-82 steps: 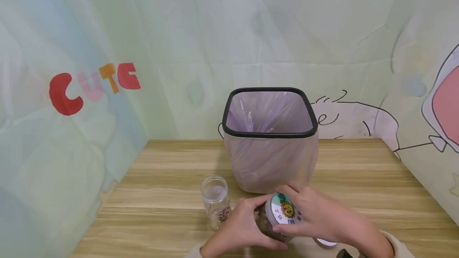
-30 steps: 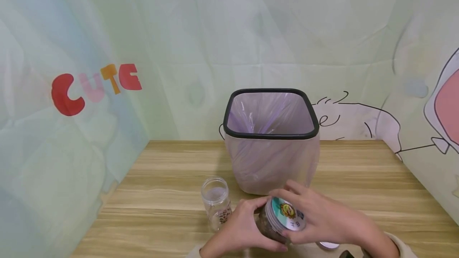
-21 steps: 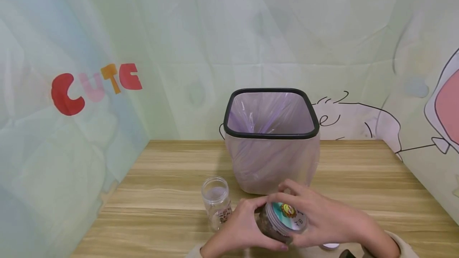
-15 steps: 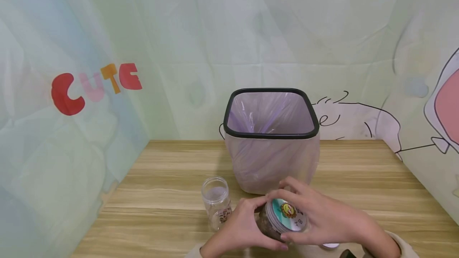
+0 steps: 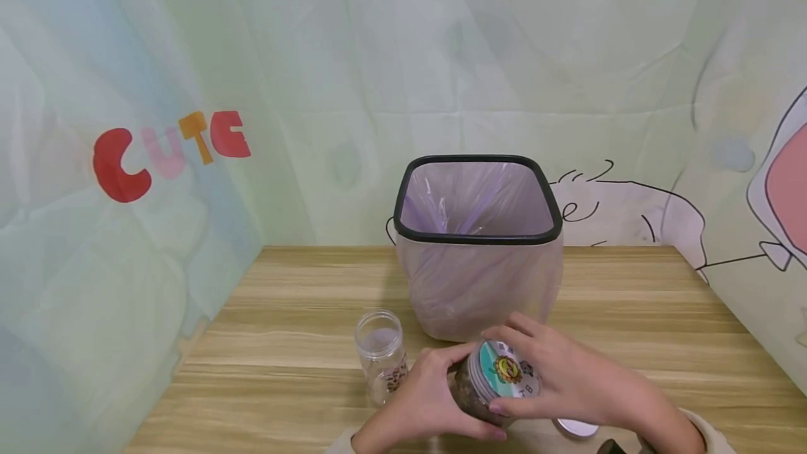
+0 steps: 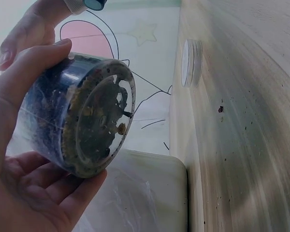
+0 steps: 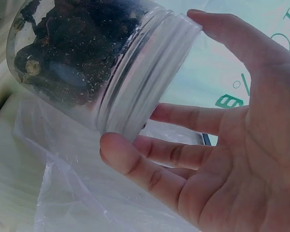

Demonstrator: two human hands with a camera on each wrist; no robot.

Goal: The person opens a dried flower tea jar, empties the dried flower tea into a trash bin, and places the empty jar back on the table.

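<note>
My left hand (image 5: 429, 394) grips a clear jar (image 5: 469, 394) around its body, tilted, with dark leafy contents. In the left wrist view the jar's base (image 6: 99, 121) faces the camera. My right hand (image 5: 561, 377) holds the lid (image 5: 507, 370), which bears a green and white label with a sunflower-like picture. Seen from the right wrist, the thumb and fingers of that hand (image 7: 222, 140) touch the rim of the lid (image 7: 154, 72), which sits on the jar (image 7: 72, 53). To the left an open clear jar (image 5: 381, 356) stands upright, with dark printing on its side.
A bin with a black rim (image 5: 476, 238) and a pale purple liner stands behind the hands. A white round lid (image 5: 578, 428) lies on the wooden table (image 5: 284, 370), right of the held jar. Small dark crumbs (image 6: 221, 109) are scattered on the table. Printed cloth surrounds it.
The lid's label has turned between frames. My right hand's fingers have shifted around the lid's rim, while my left hand has kept its grip on the jar.
</note>
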